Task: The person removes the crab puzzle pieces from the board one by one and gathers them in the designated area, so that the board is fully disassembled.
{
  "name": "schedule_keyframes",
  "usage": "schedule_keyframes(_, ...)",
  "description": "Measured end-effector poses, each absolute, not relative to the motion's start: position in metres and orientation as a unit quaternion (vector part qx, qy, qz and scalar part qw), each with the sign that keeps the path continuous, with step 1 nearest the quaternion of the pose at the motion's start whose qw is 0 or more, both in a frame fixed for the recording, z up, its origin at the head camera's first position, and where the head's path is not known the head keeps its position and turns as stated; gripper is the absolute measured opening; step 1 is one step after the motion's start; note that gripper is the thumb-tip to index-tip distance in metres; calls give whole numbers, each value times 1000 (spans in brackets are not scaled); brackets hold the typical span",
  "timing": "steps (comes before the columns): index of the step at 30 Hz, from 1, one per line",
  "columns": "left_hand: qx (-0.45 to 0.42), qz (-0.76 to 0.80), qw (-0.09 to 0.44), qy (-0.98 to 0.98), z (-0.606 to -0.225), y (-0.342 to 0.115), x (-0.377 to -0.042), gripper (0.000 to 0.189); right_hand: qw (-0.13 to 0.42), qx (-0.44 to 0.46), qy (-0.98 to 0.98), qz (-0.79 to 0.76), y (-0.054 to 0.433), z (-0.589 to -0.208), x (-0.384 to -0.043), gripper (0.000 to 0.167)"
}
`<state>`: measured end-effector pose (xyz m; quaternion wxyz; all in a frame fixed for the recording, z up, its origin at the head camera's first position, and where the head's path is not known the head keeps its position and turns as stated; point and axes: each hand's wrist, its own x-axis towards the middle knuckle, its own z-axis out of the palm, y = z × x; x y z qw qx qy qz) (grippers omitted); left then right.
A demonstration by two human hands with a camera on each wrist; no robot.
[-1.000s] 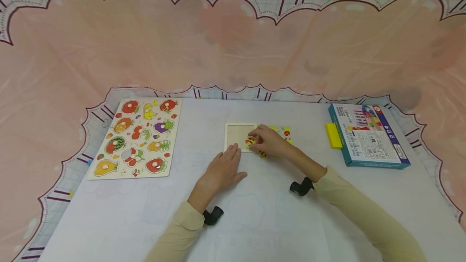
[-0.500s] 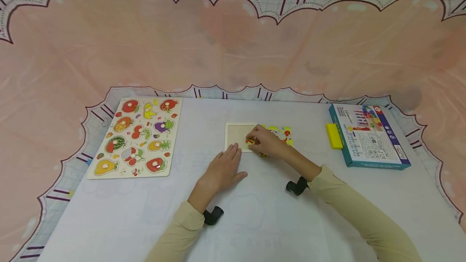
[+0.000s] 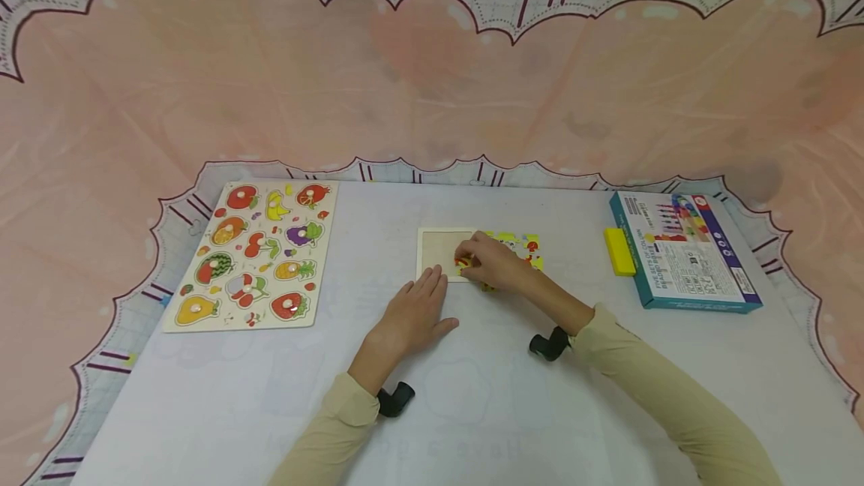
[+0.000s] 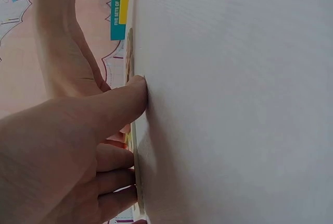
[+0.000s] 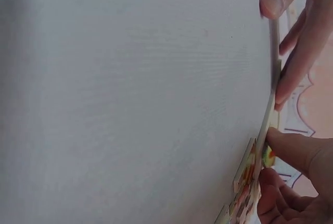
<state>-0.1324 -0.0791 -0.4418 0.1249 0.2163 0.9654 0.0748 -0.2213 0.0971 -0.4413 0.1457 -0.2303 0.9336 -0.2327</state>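
A small pale wooden puzzle tray (image 3: 435,247) lies flat at the middle of the white table. My right hand (image 3: 498,262) pinches a yellow and red puzzle piece (image 3: 462,262) between thumb and fingers over the tray's lower right part; in the right wrist view the piece (image 5: 269,156) is partly hidden by the thumb. More yellow puzzle pieces (image 3: 532,247) lie right of the tray, partly under that hand. My left hand (image 3: 413,317) rests with straight fingers on the tray's lower left edge. In the left wrist view its thumb (image 4: 125,98) extends forward against the table.
A fruit peg puzzle board (image 3: 259,257) lies on the left of the table (image 3: 472,411). At the right, a teal and white box (image 3: 688,253) has a yellow block (image 3: 619,252) against its left side. A patterned curtain hangs behind.
My right hand has shifted slightly left over the tray with the puzzle piece, its forearm moving left too. My left hand stays where it was.
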Motion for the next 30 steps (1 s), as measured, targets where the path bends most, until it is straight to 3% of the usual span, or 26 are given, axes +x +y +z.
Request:
schedule_keyframes(11,218,77,124,965,-441,-79,-132,77,128,-240,891,-365,123,-439,-222,18)
schedule_keyframes(23,214,83,128,965,-442,-78,-133,77,164,-196,901,-351,209,-438,-210,19)
schedule_keyframes(30,212,80,127,966,-443,-78,-133,78,198,-195,899,-340,231,-444,-199,20)
